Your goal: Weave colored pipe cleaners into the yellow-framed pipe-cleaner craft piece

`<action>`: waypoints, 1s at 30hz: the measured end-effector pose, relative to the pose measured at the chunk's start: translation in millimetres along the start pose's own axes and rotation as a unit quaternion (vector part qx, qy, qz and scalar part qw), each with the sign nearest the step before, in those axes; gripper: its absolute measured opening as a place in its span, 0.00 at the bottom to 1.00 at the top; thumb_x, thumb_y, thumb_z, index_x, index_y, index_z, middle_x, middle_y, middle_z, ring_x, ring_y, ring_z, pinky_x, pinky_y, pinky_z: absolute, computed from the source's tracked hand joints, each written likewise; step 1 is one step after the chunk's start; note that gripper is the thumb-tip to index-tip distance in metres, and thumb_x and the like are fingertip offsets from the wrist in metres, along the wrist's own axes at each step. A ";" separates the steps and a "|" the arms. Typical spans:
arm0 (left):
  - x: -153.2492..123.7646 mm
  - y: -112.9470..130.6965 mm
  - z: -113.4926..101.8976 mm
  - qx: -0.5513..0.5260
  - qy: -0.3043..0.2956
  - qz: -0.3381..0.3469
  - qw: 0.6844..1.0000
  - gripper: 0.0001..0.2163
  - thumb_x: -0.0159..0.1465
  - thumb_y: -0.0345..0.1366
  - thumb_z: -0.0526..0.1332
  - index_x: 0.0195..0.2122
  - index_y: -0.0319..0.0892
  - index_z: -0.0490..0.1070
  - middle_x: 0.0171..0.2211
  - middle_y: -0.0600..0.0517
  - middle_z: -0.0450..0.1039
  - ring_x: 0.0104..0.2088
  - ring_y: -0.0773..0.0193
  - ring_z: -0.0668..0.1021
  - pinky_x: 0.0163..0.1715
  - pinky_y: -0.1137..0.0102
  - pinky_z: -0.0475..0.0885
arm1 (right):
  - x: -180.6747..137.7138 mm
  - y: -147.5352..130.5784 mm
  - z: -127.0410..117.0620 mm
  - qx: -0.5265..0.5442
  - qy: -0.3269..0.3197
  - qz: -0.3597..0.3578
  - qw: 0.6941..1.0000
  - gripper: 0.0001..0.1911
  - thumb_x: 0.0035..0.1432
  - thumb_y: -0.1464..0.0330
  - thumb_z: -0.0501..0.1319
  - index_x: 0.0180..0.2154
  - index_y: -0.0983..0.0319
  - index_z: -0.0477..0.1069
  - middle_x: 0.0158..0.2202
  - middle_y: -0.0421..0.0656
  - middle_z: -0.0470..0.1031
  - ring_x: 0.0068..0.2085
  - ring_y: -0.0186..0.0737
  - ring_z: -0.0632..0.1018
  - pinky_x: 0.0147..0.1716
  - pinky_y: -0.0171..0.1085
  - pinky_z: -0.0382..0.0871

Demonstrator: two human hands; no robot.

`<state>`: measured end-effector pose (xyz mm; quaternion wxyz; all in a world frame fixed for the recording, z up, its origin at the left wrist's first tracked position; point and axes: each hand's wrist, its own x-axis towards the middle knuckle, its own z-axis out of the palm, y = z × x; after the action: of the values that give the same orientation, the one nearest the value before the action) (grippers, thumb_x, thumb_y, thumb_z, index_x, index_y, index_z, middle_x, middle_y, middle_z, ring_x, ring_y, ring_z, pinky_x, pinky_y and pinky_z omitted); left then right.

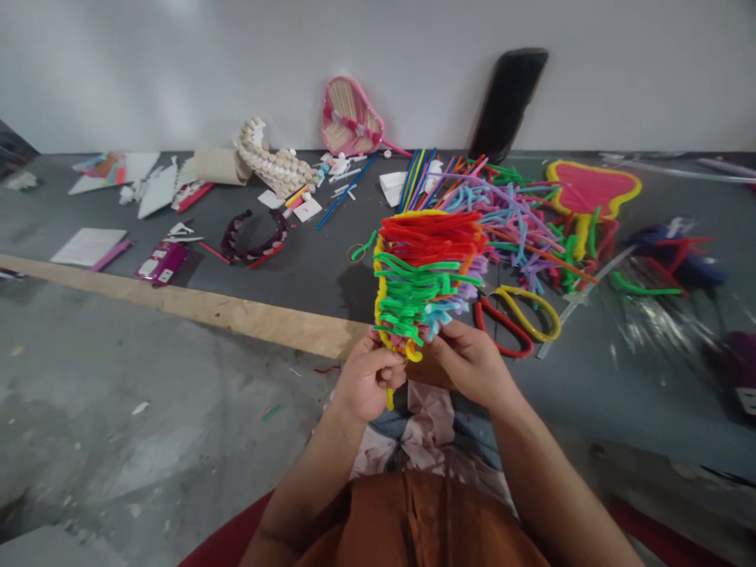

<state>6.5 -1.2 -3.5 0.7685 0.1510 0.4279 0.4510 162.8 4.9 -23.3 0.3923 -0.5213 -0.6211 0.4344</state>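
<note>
Both my hands hold a woven pipe-cleaner piece (pixel 426 276) upright in front of me, with red rows on top, green below, light blue at the bottom and a yellow edge. My left hand (pixel 367 379) pinches its lower left corner at the yellow edge. My right hand (pixel 469 364) grips its bottom right, fingers closed on the light blue ends.
A heap of loose coloured pipe cleaners (pixel 513 213) lies behind the piece on the dark mat (pixel 307 268). Scissors (pixel 516 315) with red and yellow handles lie right of my hands. A pink heart frame (pixel 350 118) and a dark phone (pixel 508 102) lean on the wall. A wooden plank (pixel 194 303) crosses the floor.
</note>
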 end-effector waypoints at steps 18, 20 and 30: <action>4.9 1.2 4.6 -0.060 0.009 0.053 0.997 0.16 0.48 0.32 0.72 0.28 0.39 0.63 0.23 0.60 0.65 0.16 0.81 0.60 0.14 0.82 0.48 | -5.4 1.4 10.9 0.102 0.031 0.062 0.992 0.15 0.59 0.57 0.59 0.37 0.62 0.76 0.31 0.43 0.78 0.31 0.37 0.76 0.30 0.34 0.69; 4.4 0.3 4.8 -0.057 0.009 0.056 0.997 0.16 0.47 0.31 0.72 0.28 0.39 0.64 0.23 0.60 0.64 0.16 0.81 0.60 0.14 0.82 0.49 | -4.3 -2.3 11.5 0.120 0.026 0.076 0.989 0.16 0.58 0.56 0.60 0.37 0.62 0.77 0.26 0.41 0.76 0.26 0.35 0.73 0.26 0.32 0.66; 5.0 0.5 1.8 -0.104 0.029 0.007 0.994 0.13 0.46 0.28 0.69 0.29 0.38 0.64 0.23 0.60 0.66 0.14 0.83 0.58 0.12 0.84 0.49 | -5.4 -5.5 17.3 0.096 0.067 0.007 0.993 0.12 0.58 0.60 0.63 0.41 0.60 0.75 0.37 0.44 0.80 0.37 0.39 0.79 0.38 0.35 0.72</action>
<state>8.8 3.4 -4.8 0.7645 0.0600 0.3993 0.5024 145.7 -3.1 -23.7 0.4777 -0.5138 -0.5452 0.4588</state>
